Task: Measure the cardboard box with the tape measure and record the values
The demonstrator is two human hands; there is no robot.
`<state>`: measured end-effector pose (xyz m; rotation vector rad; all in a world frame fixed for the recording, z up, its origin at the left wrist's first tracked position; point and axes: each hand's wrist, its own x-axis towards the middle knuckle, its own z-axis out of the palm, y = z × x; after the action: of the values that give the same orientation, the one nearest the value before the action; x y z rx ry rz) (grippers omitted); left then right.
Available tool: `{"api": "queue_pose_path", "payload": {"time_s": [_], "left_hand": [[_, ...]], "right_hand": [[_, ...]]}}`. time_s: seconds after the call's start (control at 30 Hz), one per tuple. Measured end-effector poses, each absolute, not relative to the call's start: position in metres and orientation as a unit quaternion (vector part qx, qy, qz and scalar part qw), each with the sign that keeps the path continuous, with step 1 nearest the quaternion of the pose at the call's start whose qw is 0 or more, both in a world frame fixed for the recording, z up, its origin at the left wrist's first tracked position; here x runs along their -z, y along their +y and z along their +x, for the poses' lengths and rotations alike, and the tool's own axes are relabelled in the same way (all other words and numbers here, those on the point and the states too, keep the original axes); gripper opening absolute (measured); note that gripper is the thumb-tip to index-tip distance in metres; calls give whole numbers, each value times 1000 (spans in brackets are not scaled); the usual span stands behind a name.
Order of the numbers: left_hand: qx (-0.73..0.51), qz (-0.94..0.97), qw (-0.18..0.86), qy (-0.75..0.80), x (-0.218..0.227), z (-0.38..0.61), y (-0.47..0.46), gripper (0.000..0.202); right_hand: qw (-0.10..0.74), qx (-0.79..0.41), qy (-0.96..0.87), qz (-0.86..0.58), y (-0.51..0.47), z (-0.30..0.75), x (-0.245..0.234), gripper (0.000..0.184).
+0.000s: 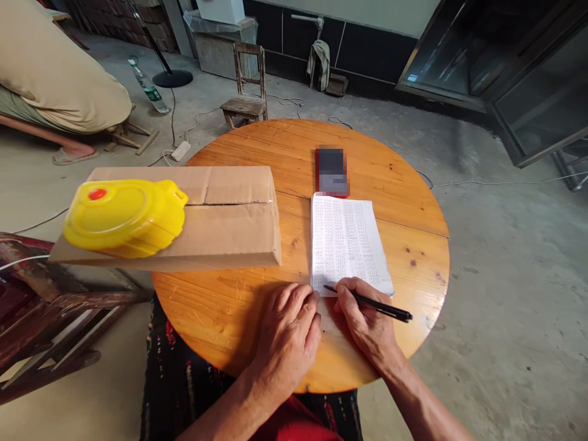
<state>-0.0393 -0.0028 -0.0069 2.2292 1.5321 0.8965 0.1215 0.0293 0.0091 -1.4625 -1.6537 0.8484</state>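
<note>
My right hand (365, 318) grips a black pen (383, 307) between thumb and fingers. The pen's tip touches the lower part of a white sheet of paper (349, 245), which is covered in rows of small handwritten characters. At the paper's lower left corner, my left hand (291, 334) rests on the table with its fingers curled and close together. Nothing shows in its fingers, though their undersides are hidden. Just beyond the paper's top edge lies a dark, red-edged device (331, 171), blurred by pixelation.
The round wooden table (220, 318) carries a brown cardboard box (234, 236) at its left, overhanging the edge. On the box lies a yellow plastic case (133, 214) with a red button. Around stand a small wooden chair (245, 104), a water bottle (149, 86) and a reddish wooden chair (59, 300).
</note>
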Motion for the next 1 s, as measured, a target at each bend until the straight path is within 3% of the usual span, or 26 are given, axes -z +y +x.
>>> {"api": "queue_pose_path", "payload": {"time_s": [0.4,0.67,0.83,1.0], "left_hand": [[-316,775,137,530,7,-40,-3,28],[-312,774,140,533,9,-39,-3,26],[-321,772,138,531,8,-38,-2,28],[-325,773,139,526,6,-39,-2,27]], "right_hand": [[375,-348,-647,-565,27,125,-9,22],[493,-307,-590,-561,25,129,-3,9],[478,-215,-641,-561,27,128,-4,10],[404,-143,-723,-543,35,140,-17,30]]}}
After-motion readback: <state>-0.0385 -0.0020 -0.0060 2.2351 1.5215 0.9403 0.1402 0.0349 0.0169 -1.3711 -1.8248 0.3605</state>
